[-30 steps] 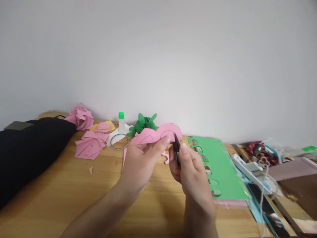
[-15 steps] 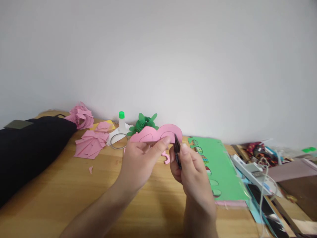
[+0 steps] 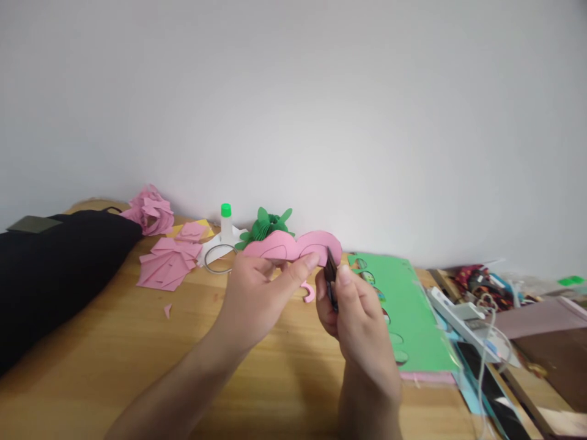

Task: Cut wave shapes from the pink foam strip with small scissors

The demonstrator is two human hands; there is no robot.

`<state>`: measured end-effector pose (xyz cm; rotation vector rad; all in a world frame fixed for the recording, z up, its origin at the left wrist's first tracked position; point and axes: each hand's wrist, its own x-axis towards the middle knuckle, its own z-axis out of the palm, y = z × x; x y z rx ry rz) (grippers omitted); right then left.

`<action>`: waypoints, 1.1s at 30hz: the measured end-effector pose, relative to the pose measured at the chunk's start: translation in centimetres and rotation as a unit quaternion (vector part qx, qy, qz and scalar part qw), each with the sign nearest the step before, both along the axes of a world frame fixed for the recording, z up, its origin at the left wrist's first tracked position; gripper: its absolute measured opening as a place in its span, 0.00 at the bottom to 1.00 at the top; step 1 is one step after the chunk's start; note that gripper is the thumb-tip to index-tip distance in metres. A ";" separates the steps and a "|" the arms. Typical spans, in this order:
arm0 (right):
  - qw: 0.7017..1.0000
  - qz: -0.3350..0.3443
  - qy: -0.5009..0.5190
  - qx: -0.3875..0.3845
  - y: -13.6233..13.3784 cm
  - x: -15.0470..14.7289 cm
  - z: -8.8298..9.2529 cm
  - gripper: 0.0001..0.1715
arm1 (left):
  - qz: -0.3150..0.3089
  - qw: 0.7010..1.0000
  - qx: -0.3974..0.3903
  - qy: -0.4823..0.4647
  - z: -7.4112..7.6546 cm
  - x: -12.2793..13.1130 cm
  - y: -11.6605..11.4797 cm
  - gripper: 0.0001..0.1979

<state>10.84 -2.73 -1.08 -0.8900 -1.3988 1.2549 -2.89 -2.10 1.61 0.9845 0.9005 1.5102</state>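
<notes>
My left hand [image 3: 259,296] pinches the lower edge of a pink paper piece [image 3: 270,245] between thumb and fingers. The paper has a wavy, two-lobed outline, with dark curved lines drawn on it. In my right hand [image 3: 360,311] is a pair of small dark scissors [image 3: 331,278], pointing up. Their blades meet the paper at its right lobe, beside a drawn curve; the handles are mostly hidden by my fingers. Below the paper, a curled pink paper scrap [image 3: 309,292] lies on the table between my hands.
Folded pink papers [image 3: 169,264], a glue stick [image 3: 226,223], a metal ring [image 3: 220,259] and a green paper figure [image 3: 270,226] lie behind and left. A black bag [image 3: 59,269] covers the left side. To the right are a green sheet [image 3: 417,318], power strip [image 3: 463,321] and phone [image 3: 493,391].
The pink paper and both hands have shifted very slightly right in view. The scissors remain at the right lobe, still in my right hand.
</notes>
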 end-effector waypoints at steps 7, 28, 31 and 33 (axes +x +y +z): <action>1.000 -0.003 -0.004 0.000 0.2 0.0 0.0 0.25 | -0.002 0.995 0.047 0.090 -0.2 -0.2 0.2 0.16; 0.999 -0.023 0.001 -0.029 -0.1 -0.2 0.0 0.27 | 0.017 0.992 0.031 0.121 0.0 -0.1 -0.1 0.18; 0.999 -0.033 -0.009 -0.030 -0.2 -0.3 -0.1 0.28 | 0.012 0.995 0.022 0.094 -0.4 0.1 0.0 0.17; 0.999 -0.040 -0.005 -0.029 -0.2 -0.3 -0.1 0.28 | 0.010 0.998 0.016 0.061 -1.0 0.4 0.1 0.15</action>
